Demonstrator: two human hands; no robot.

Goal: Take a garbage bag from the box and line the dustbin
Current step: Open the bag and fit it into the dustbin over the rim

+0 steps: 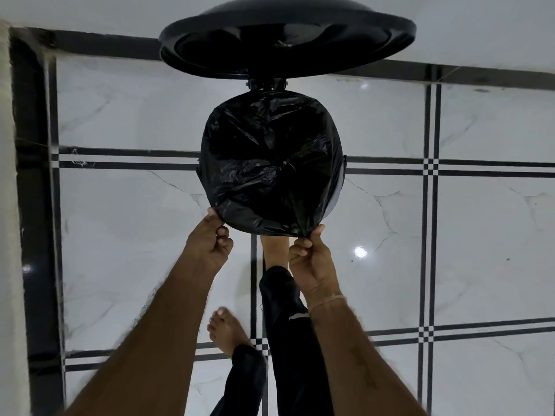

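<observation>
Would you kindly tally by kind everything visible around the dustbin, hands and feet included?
Round black plastic dustbin, its lid raised: 1
Crinkled black plastic garbage bag, lining it: 1
Hands pinching the bag's edge, left hand and right hand: 2
Bare feet, near foot and far foot by the dustbin: 2
Total: 6

top of the round black plastic dustbin lid (pixel 285 40) cropped off, black dustbin body (pixel 341 190) mostly buried under the crinkly black plastic garbage bag (pixel 270 163), bag's inside too dark to read, bare foot (pixel 274 250) with toes lost under the bin, left forearm (pixel 144 340) and right forearm (pixel 360 355) cut at the bottom
</observation>
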